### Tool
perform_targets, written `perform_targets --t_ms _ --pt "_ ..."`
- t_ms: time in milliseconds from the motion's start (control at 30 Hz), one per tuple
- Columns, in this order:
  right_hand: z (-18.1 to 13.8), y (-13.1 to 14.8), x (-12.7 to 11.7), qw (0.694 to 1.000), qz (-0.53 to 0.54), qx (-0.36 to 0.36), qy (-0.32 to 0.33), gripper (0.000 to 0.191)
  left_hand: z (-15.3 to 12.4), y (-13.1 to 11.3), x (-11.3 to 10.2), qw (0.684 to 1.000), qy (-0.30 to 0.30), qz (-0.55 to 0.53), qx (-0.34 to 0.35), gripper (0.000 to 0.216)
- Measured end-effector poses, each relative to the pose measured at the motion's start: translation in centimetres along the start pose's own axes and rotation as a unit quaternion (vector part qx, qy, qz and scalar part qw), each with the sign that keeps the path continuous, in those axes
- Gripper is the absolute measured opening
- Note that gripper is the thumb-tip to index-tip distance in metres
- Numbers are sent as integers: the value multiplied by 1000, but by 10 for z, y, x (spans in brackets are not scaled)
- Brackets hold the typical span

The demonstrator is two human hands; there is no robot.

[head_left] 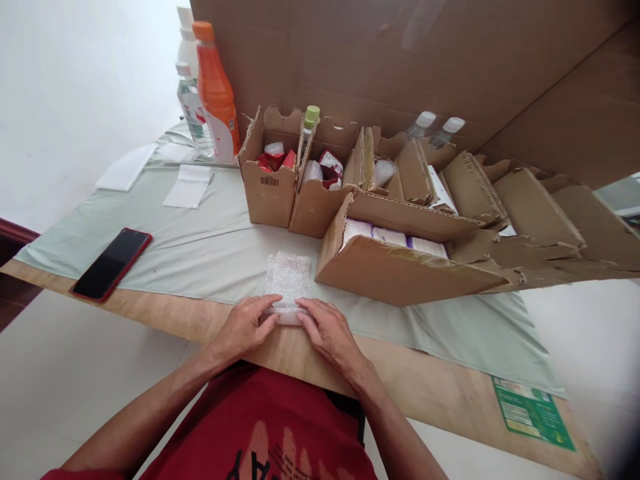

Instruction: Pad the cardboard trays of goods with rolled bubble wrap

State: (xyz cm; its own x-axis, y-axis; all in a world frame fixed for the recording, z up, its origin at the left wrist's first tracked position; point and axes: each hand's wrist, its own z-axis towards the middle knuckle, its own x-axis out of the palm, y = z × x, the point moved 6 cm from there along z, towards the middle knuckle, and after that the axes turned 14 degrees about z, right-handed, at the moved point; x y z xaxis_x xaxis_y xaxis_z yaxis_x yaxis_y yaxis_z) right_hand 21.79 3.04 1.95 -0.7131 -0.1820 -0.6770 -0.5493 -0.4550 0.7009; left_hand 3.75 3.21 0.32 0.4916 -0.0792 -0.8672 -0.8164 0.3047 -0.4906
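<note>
A piece of bubble wrap (289, 275) lies at the table's front edge, its near end folded or rolled into a narrow band. My left hand (249, 324) pinches the left end of that band between thumb and fingers. At the right end, my right hand (329, 327) holds it the same way. Beyond the band the wrap stretches flat away from me over the pale green cloth (220, 247). Whether anything lies inside the folded part cannot be made out.
Cardboard boxes (365, 268) with small packages stand right and behind. An orange bottle (216, 93) rises at back left, near more bubble wrap (189, 186). A phone (113, 264) rests on the left; a green printed sheet (533, 412) lies at front right.
</note>
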Motion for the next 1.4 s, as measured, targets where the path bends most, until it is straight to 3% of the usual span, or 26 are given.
perform_targets --t_ms 133,300,433,533,633,767,833,933,1033,1100,1200,1300,1400 --pt "-11 1 -3 993 -80 -46 -80 29 18 10 9 999 16 17 -33 39" --pt "-12 -3 12 990 -117 -79 -29 24 19 10 2 998 -17 53 -38 37" --pt "-9 -2 8 995 -73 -64 -25 23 0 -10 -14 992 -67 77 76 38" --pt "-10 3 2 999 -8 -45 -9 23 -13 -22 -16 984 -50 72 156 33" --pt "-14 6 -3 999 9 -28 -20 23 -10 -16 -11 992 -37 39 115 31" --pt "-23 11 -7 992 -71 -55 -89 28 10 -3 1 998 -25 34 40 31" --pt "-24 11 -1 990 -103 -66 -71 31 19 1 3 998 -30 39 24 29" --pt "-17 3 11 991 -118 -52 -35 29 20 6 -2 997 -57 47 -5 27" --pt "-8 -9 12 996 -58 -12 -59 23 4 13 -16 991 -109 -4 -72 32" --pt "-3 -14 9 996 -16 15 -87 22 -13 21 -19 971 -113 -140 -158 35" --pt "-3 -7 6 994 11 28 -102 24 -29 17 0 877 -28 -403 -259 45" --pt "-7 10 8 996 62 22 -67 22 -28 -2 18 783 19 -559 -273 54" --pt "-18 17 5 991 111 41 -65 19 -22 -11 27 736 8 -613 -287 46"
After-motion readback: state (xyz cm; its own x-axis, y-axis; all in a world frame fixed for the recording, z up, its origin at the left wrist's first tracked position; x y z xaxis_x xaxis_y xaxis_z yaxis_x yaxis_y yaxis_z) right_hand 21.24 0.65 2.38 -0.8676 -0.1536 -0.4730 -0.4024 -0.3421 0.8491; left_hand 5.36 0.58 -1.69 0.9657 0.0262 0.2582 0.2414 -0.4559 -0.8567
